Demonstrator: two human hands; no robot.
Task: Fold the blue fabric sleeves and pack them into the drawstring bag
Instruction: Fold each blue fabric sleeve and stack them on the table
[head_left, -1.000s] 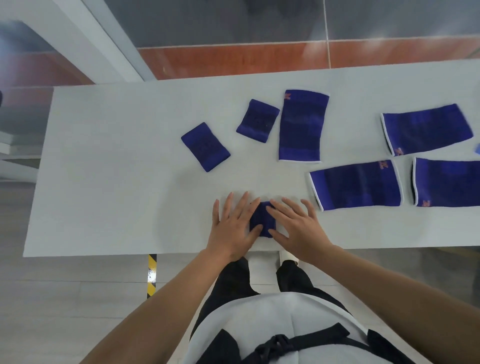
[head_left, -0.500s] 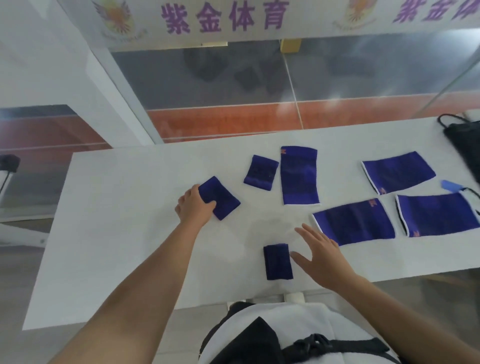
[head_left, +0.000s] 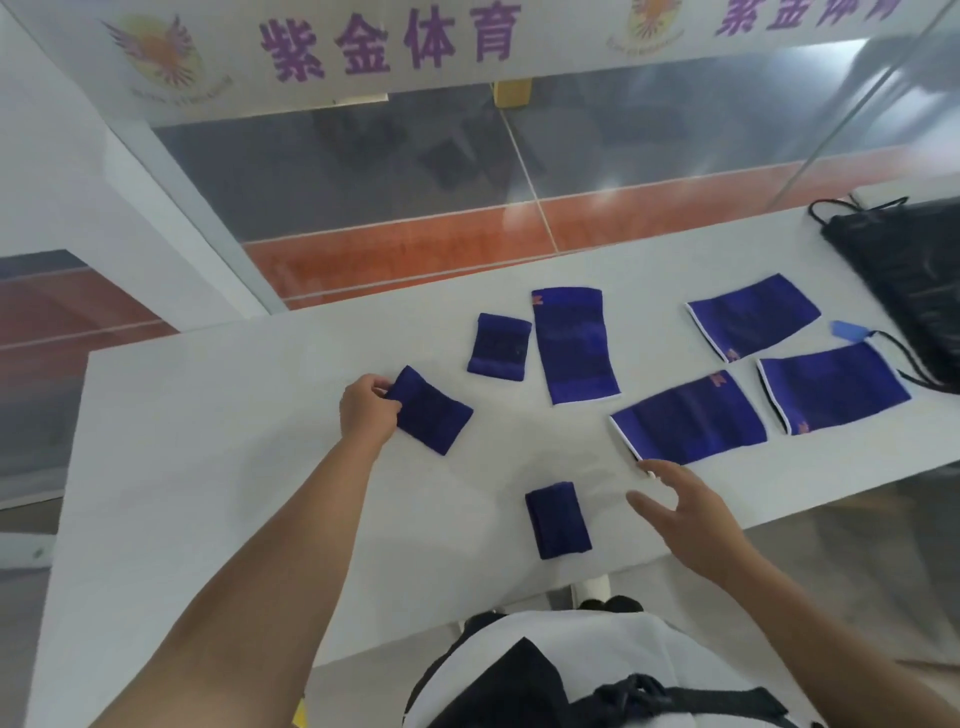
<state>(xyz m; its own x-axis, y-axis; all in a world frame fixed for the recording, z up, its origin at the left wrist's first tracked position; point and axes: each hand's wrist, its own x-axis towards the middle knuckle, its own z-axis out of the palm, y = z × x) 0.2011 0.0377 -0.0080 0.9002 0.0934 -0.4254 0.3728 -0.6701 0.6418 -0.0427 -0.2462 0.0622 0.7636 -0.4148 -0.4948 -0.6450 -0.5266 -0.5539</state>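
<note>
Your left hand (head_left: 366, 415) is curled on the left folded sleeve (head_left: 434, 410). Its thumb and fingers pinch the sleeve's far-left corner, while the rest of that sleeve lies tilted on the white table (head_left: 208, 467). Your right hand (head_left: 685, 512) holds nothing: its fingers are spread and relaxed above the near part of the table. Its fingertips are just beside the near-left corner of the middle flat sleeve (head_left: 691, 418), and you cannot tell whether they touch it. Between your 2 hands, by the near edge, lies the near folded sleeve (head_left: 558, 519), apart from both. The far folded sleeve (head_left: 498, 347) sits farther back, just left of the upright flat sleeve (head_left: 574, 345). To the right lie 2 more unfolded pieces, the far-right flat sleeve (head_left: 753, 317) and the right flat sleeve (head_left: 834, 387). The black drawstring bag (head_left: 914, 270) rests at the far right end of the table, its cords trailing, with a small blue tag (head_left: 849, 330) beside it.
</note>
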